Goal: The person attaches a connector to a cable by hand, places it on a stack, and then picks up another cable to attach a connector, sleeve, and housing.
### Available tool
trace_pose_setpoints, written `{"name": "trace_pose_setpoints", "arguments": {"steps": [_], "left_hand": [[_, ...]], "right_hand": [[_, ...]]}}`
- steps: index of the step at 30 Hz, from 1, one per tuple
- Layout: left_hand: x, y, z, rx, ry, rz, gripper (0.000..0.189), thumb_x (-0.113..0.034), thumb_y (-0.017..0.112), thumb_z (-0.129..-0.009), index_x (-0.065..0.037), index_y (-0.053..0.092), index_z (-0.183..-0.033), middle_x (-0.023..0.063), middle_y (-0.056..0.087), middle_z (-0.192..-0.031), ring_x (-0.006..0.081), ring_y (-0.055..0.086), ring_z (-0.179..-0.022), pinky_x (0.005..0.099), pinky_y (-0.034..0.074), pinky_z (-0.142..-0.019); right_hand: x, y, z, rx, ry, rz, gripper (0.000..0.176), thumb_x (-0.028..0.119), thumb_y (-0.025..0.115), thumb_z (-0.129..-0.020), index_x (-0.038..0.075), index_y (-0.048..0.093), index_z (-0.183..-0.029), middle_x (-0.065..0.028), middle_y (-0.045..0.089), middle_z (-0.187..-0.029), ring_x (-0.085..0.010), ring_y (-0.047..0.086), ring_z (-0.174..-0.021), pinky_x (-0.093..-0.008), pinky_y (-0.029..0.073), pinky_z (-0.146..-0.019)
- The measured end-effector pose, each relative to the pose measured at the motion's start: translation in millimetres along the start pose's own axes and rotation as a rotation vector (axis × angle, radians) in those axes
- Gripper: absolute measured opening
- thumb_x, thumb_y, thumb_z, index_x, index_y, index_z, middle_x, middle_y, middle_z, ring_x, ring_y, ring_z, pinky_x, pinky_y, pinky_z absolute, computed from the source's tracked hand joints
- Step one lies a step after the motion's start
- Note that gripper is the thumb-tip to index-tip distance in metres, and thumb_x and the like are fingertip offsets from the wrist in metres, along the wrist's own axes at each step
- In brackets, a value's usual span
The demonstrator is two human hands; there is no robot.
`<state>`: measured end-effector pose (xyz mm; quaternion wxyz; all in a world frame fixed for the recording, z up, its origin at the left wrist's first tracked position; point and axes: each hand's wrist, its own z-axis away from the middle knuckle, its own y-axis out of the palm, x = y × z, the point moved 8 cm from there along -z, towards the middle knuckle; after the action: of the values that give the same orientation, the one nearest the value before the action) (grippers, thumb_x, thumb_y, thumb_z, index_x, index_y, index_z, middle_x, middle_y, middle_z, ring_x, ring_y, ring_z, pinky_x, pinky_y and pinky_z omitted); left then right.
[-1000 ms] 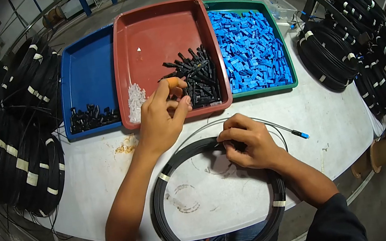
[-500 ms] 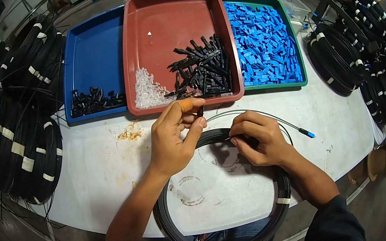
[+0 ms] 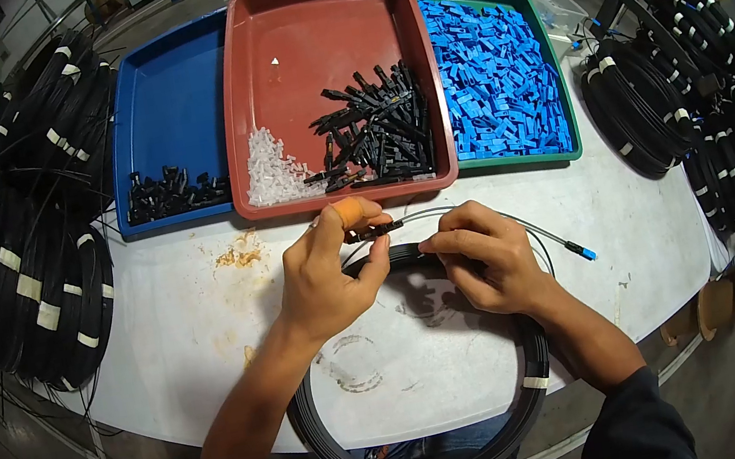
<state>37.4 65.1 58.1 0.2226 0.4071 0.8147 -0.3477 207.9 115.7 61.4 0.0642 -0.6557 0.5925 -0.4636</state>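
My left hand [image 3: 331, 274], with orange tape round a finger, pinches a small black connector part [image 3: 377, 230] just in front of the red tray. The part lies sideways, its right end showing past the fingertips. My right hand [image 3: 492, 258] has thumb and fingers pinched together a little to the right; what they hold, if anything, is too small to make out. Beneath both hands lies a coil of black cable [image 3: 532, 347], bound with white tape. Behind the hands, a grey cable end [image 3: 531, 228] curves rightward to a black connector with a blue tip [image 3: 588, 253].
A red tray [image 3: 308, 37] holds black connector parts [image 3: 380, 126] and small clear pieces [image 3: 273, 169]. Beside it stand a blue tray [image 3: 173, 97] with black parts and a green tray [image 3: 575, 134] full of blue clips [image 3: 498, 79]. Cable coils [image 3: 19, 275] flank the table.
The black part in my left hand has turned from upright to sideways. My right hand has shifted slightly up and left, closer to it. The view has moved a little.
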Motion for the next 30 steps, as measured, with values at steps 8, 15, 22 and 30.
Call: {"name": "trace_pose_setpoints", "arguments": {"steps": [8,15,22,30], "left_hand": [[-9,0,0,-0.012,0.083,-0.013,0.020,0.003,0.074,-0.075,0.002,0.064,-0.091,0.0125,0.070,-0.087,0.0274,0.069,-0.077,0.0343,0.058,-0.072],[-13,0,-1,0.057,0.085,0.027,0.018,0.004,0.072,-0.073,0.003,0.065,-0.090,0.0120,0.070,-0.085,0.0245,0.069,-0.075,0.0324,0.057,-0.068],[-13,2,-1,0.142,0.042,0.096,0.020,0.005,0.074,-0.073,0.003,0.067,-0.092,0.0125,0.072,-0.086,0.0194,0.071,-0.071,0.0280,0.057,-0.066],[-11,6,1,0.168,0.038,0.090,0.018,0.000,0.079,-0.078,0.002,0.070,-0.093,0.0118,0.073,-0.084,0.0195,0.073,-0.073,0.0295,0.058,-0.066]], "right_hand": [[5,-4,-5,-0.127,0.041,-0.065,0.025,-0.006,0.074,-0.080,0.002,0.073,-0.103,-0.0098,0.068,-0.094,-0.0182,0.065,-0.067,-0.0296,0.051,-0.058],[3,-3,-6,-0.155,0.077,-0.107,0.019,-0.004,0.083,-0.078,0.003,0.075,-0.093,-0.0063,0.071,-0.087,-0.0086,0.062,-0.067,-0.0229,0.044,-0.053],[2,-1,-6,-0.139,0.043,-0.095,0.014,0.001,0.084,-0.079,0.003,0.076,-0.090,-0.0064,0.071,-0.084,-0.0121,0.064,-0.064,-0.0253,0.048,-0.050],[-1,-1,-2,-0.132,0.075,-0.131,0.013,0.001,0.084,-0.079,0.001,0.076,-0.090,-0.0078,0.071,-0.084,-0.0138,0.066,-0.065,-0.0261,0.050,-0.054]]}}
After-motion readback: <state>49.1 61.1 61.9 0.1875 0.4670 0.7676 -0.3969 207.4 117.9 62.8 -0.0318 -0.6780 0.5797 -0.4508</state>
